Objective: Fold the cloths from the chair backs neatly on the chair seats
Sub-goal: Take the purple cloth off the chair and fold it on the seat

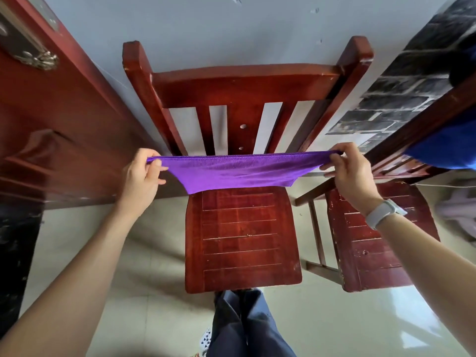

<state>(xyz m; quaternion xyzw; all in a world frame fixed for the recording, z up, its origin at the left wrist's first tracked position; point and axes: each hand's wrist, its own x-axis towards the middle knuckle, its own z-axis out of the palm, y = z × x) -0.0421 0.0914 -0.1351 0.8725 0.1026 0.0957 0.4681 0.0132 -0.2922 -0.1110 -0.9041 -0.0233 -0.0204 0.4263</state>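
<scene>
Each grip is closed on a top corner: the left hand [141, 173] and right hand [348, 169] pinch the soft purple microfibre cloth [238, 171], stretched taut between them. Below the grips it hangs limp over the rear of the red-brown slatted wooden chair seat [242, 240]. It looks light and floppy; corners seem the sensible hold. Right of that grip, a blue cloth [448, 150] drapes the neighbouring chair.

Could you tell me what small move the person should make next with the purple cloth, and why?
Probably lower it onto the seat of the chair in front. The left hand and right hand each pinch a top corner of the purple cloth, stretched taut in the air, its lower edge hanging just over the seat's back part, so it can be laid flat for folding.
</scene>
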